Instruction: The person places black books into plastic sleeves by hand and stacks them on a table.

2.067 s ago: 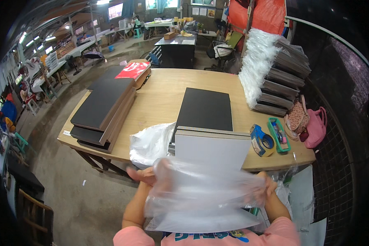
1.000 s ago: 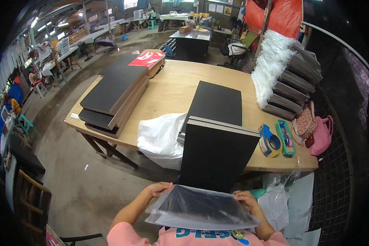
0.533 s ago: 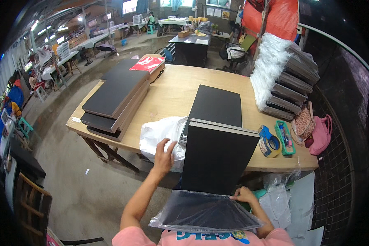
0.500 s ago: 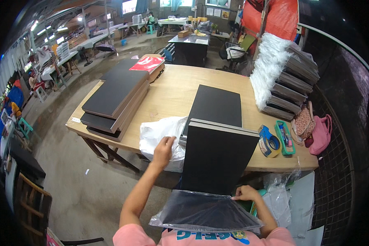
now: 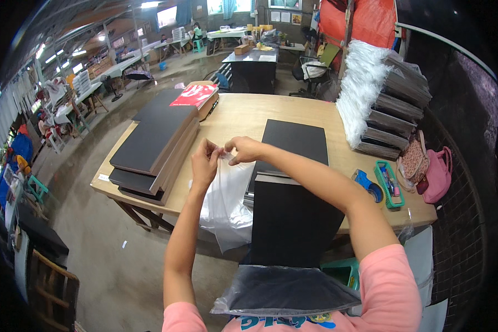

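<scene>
Clear film (image 5: 232, 301) over something black by the person's shirt, black boards (image 5: 293, 221) propped just past it. Left hand (image 5: 206, 163) is pinching whitish plastic (image 5: 229, 207) draped over the table (image 5: 249, 108) edge; right hand (image 5: 246, 149) is at its top, can't tell if those fingers are clamped. Farther back, red sheet (image 5: 193, 95).

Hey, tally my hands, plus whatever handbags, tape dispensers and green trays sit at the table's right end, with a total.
Hands: 2 (left hand, right hand)
Handbags: 2 (pink handbag, patterned handbag)
Tape dispensers: 1 (blue tape dispenser, partly hidden by your arm)
Green trays: 1 (green tray)
Total: 6
</scene>
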A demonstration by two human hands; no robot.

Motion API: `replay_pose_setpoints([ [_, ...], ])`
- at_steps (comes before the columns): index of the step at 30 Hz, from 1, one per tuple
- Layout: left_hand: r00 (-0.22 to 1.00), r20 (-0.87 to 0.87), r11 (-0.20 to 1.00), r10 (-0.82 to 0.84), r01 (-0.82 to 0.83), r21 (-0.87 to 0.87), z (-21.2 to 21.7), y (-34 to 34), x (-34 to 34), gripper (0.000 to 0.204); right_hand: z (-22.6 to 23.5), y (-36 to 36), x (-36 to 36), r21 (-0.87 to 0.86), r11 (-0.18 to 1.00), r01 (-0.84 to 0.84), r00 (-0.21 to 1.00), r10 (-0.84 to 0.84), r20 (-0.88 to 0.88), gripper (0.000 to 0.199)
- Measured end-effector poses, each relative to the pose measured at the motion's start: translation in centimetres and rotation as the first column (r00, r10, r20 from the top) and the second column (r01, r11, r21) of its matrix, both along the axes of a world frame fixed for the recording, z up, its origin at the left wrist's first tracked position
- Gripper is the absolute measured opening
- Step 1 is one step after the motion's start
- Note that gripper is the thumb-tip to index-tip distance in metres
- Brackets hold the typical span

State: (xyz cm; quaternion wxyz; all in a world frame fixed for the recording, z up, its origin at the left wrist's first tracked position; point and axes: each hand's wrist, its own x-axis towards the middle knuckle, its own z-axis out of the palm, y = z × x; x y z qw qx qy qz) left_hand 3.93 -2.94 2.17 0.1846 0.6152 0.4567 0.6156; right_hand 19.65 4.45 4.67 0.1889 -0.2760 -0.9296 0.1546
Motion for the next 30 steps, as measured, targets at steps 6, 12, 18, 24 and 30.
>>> replay_pose_setpoints([
  [6,0.983,-0.137,0.977,0.120,-0.142,-0.158,-1.8,0.0,-2.5,0.027,0.2,1.8,-1.3,-0.215,0.962,0.167,0.977,-0.190,-0.095,0.015],
  [12,0.978,0.207,0.996,0.009,0.009,-0.085,-1.7,0.1,-0.7,0.047,-0.2,2.2,-0.9,-0.046,0.974,0.220,0.963,-0.225,-0.148,0.009],
  [18,0.991,-0.067,0.973,0.120,-0.131,-0.188,-0.2,-0.4,-1.1,0.044,-1.2,1.4,-1.7,0.070,0.959,0.275,0.935,-0.250,-0.254,0.005],
  [24,0.826,0.532,0.862,-0.189,0.398,-0.312,-4.4,1.4,-2.7,0.034,-1.4,2.4,-1.6,0.092,0.989,0.112,0.953,-0.081,-0.290,0.007],
  [30,0.518,0.244,0.163,-0.820,0.620,-0.768,-2.0,-2.7,-5.9,0.043,-0.9,1.0,-2.4,-0.507,0.698,-0.506,0.803,0.596,0.020,0.024],
])
